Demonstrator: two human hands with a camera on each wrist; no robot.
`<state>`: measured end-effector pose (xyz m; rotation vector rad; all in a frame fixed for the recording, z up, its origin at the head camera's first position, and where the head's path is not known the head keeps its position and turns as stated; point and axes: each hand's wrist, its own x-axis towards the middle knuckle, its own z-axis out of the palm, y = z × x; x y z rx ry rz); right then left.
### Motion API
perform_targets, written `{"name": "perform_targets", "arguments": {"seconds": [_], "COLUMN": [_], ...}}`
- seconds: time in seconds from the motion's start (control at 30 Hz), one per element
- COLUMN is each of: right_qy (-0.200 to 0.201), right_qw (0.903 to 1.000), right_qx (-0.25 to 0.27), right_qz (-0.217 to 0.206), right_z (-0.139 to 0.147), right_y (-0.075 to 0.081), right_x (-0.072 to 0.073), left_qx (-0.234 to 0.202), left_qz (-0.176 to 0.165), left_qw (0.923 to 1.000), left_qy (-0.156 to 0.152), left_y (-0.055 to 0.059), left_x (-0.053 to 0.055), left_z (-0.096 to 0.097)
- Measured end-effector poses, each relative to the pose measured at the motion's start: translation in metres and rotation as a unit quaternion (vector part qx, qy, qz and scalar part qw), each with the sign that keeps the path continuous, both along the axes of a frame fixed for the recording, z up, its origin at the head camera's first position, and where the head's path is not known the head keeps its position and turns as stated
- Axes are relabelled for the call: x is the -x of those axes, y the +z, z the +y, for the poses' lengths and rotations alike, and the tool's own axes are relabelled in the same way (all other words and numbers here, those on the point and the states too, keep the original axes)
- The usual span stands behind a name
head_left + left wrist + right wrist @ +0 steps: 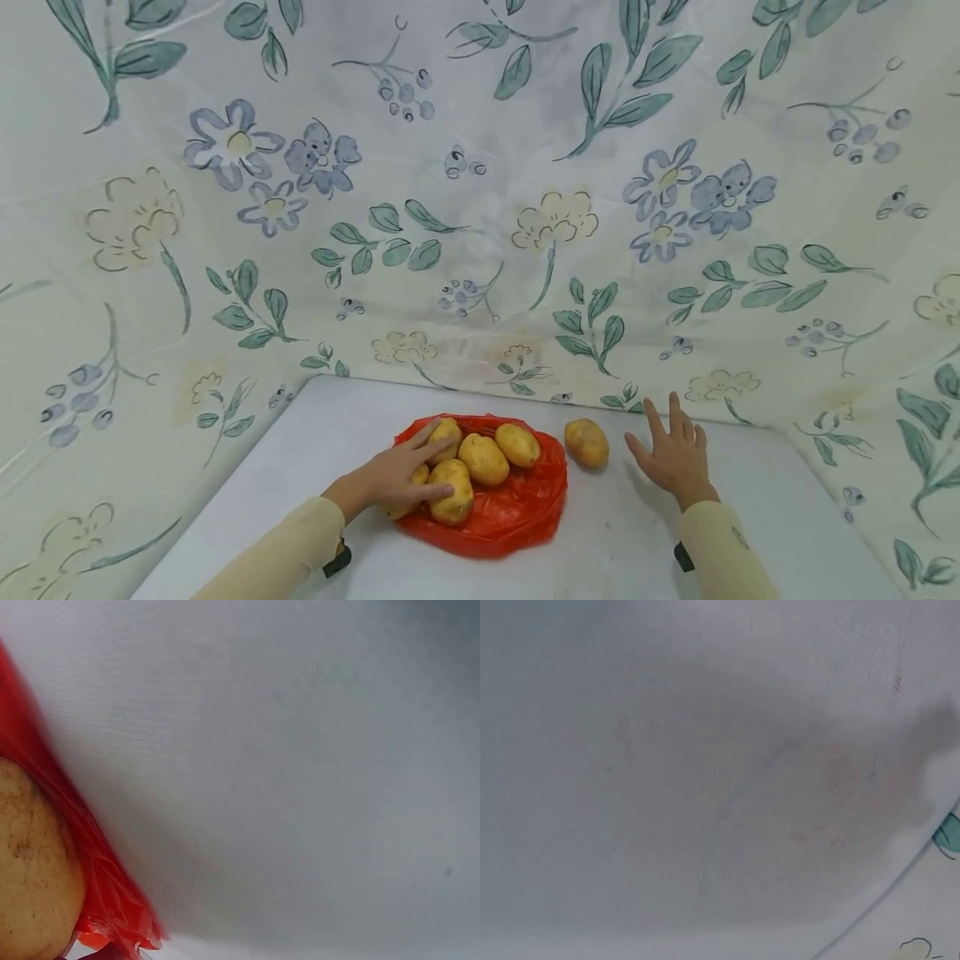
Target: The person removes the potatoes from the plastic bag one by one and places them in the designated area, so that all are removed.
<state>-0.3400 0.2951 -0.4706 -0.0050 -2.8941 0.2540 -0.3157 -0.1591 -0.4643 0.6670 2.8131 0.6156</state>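
Several yellow potatoes (483,460) lie on a spread red plastic bag (517,508) near the middle of the table. From the left, my left hand (390,477) reaches over the potatoes at the bag's left side, its fingers and thumb extended and spread apart. In the left wrist view, one potato (36,870) shows against the bag's red edge (112,892). A single potato (587,443) sits on the table just right of the bag. Farther right, my right hand (675,458) has its fingers spread and holds nothing. The right wrist view shows only tabletop, shadow and cloth.
The white tabletop (600,550) extends around the bag. Behind it and at both sides hangs a cloth (480,275) printed with flowers and leaves, meeting the table's back edge.
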Motion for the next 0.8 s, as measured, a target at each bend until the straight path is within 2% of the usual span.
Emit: {"name": "perform_targets", "arguments": {"seconds": [0.17,0.33,0.53,0.67,0.8], "right_qy": [0.012,0.027,0.055,0.075,0.093], "right_qw": [0.9999,0.9993,0.9971,0.9946,0.9932], "right_qx": [-0.006,-0.024,-0.036,-0.053,-0.046], "right_qz": [0.009,0.007,0.039,0.048,0.052], "right_z": [-0.004,-0.009,-0.027,-0.041,-0.053], "right_y": [0.007,0.012,0.019,0.020,0.022], "right_x": [0.001,0.002,0.005,0.006,0.005], "left_qx": [-0.006,-0.007,-0.003,-0.001,-0.003], "left_qz": [0.010,-0.004,-0.003,-0.001,0.004], "left_qw": [0.9999,1.0000,1.0000,1.0000,1.0000], "left_qy": [0.001,-0.001,-0.001,0.000,0.000], "left_y": [0.000,-0.001,-0.001,-0.003,-0.002], "left_x": [0.002,0.002,0.001,0.001,0.001], "left_z": [0.000,0.002,0.002,0.002,0.002]}}
